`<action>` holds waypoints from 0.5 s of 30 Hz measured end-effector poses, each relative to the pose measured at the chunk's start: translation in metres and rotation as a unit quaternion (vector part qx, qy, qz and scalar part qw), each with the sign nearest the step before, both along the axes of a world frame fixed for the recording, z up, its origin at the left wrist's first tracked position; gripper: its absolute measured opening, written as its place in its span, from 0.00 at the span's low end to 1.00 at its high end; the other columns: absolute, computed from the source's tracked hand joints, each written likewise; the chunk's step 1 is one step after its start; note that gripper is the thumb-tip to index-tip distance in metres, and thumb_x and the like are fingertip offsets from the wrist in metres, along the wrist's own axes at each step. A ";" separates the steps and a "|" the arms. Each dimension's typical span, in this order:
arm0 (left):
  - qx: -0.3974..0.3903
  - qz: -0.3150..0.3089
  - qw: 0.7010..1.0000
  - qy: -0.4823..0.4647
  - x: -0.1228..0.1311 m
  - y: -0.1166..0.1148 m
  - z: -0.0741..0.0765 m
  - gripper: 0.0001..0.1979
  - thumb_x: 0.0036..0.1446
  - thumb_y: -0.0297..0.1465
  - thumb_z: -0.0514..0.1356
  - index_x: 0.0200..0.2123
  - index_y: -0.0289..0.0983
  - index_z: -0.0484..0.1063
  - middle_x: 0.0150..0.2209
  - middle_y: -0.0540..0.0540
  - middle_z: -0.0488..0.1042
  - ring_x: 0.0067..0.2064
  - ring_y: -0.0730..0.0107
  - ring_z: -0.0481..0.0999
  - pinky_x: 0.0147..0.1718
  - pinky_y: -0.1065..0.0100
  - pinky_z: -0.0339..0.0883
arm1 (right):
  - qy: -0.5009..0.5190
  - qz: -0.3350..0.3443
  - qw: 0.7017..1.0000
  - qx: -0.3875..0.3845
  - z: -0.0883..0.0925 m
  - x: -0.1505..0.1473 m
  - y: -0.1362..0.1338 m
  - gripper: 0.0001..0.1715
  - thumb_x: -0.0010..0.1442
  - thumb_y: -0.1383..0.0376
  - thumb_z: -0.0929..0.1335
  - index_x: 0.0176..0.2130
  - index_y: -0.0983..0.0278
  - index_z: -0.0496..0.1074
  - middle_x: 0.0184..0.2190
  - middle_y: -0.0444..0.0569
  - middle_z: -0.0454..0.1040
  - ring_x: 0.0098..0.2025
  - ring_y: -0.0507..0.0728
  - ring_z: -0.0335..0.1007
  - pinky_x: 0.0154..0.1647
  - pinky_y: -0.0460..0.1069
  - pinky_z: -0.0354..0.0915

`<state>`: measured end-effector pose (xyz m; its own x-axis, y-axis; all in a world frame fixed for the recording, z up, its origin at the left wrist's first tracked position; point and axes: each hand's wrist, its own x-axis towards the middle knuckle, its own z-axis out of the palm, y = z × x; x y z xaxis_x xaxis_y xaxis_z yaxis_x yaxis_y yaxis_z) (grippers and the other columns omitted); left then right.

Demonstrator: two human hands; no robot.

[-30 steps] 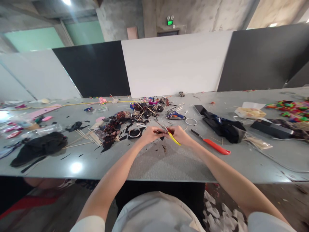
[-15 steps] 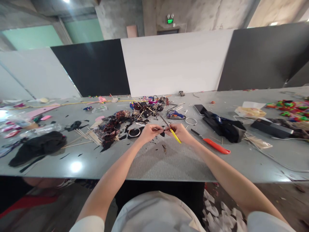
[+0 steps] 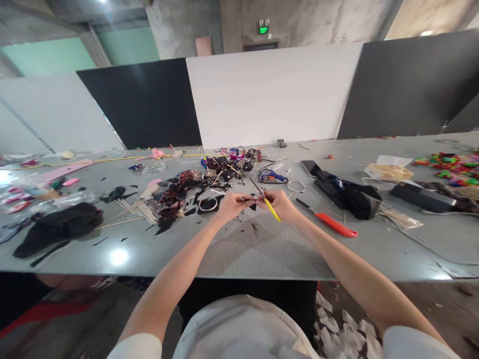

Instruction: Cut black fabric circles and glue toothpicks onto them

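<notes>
Both hands are close together over the middle of the table. My left hand (image 3: 234, 203) has its fingers pinched on a small dark scrap (image 3: 253, 206), which hangs between the hands. My right hand (image 3: 279, 203) is closed around yellow-handled scissors (image 3: 272, 209), their blades pointing up and away to the left; its fingertips are also near the scrap. Just beyond the hands lies a pile of dark pieces with wooden sticks (image 3: 228, 169). A white ring (image 3: 207, 203) rests left of my left hand, and a blue glue gun (image 3: 272, 176) lies beyond my right hand.
To the right lie a red-handled knife (image 3: 337, 225), a second ring (image 3: 297, 186), a black cloth bundle (image 3: 348, 197) and a dark box (image 3: 422, 197). At left are loose sticks (image 3: 137, 210) and a black cloth (image 3: 62, 227). The table's front edge (image 3: 258, 278) runs near my body.
</notes>
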<state>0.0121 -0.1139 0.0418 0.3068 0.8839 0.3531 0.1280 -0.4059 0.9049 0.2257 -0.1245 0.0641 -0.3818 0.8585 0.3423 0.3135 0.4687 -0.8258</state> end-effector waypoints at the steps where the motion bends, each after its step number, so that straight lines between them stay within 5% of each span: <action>1: -0.001 0.000 1.000 -0.005 0.000 -0.001 0.001 0.13 0.52 0.40 0.71 0.36 0.37 0.85 0.36 0.43 0.84 0.36 0.63 0.82 0.39 0.65 0.75 | -0.004 0.002 1.000 0.000 0.000 0.000 0.000 0.22 0.55 0.49 0.73 0.32 0.66 0.75 0.24 0.42 0.68 0.25 0.51 0.58 0.26 0.46 0.54; 9: 0.044 0.063 0.995 -0.069 -0.003 -0.005 0.014 0.12 0.55 0.39 0.70 0.36 0.36 0.84 0.37 0.41 0.84 0.39 0.61 0.81 0.40 0.65 0.73 | -0.123 -0.108 0.967 0.194 0.011 0.011 -0.003 0.20 0.61 0.51 0.71 0.30 0.61 0.63 0.24 0.42 0.64 0.26 0.51 0.53 0.30 0.48 0.52; 15: 0.152 0.089 0.981 -0.080 -0.011 -0.010 0.026 0.10 0.60 0.39 0.68 0.37 0.39 0.84 0.38 0.42 0.82 0.41 0.61 0.80 0.41 0.64 0.71 | -0.254 -0.152 0.921 0.254 0.016 0.025 0.001 0.18 0.63 0.50 0.68 0.38 0.62 0.65 0.33 0.50 0.72 0.30 0.56 0.63 0.34 0.49 0.56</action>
<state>0.0014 -0.1242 0.0674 0.0764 0.7654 0.6390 0.0877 -0.6435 0.7604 0.2505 -0.1232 0.0800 -0.3715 0.7309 0.5725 0.7799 0.5802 -0.2346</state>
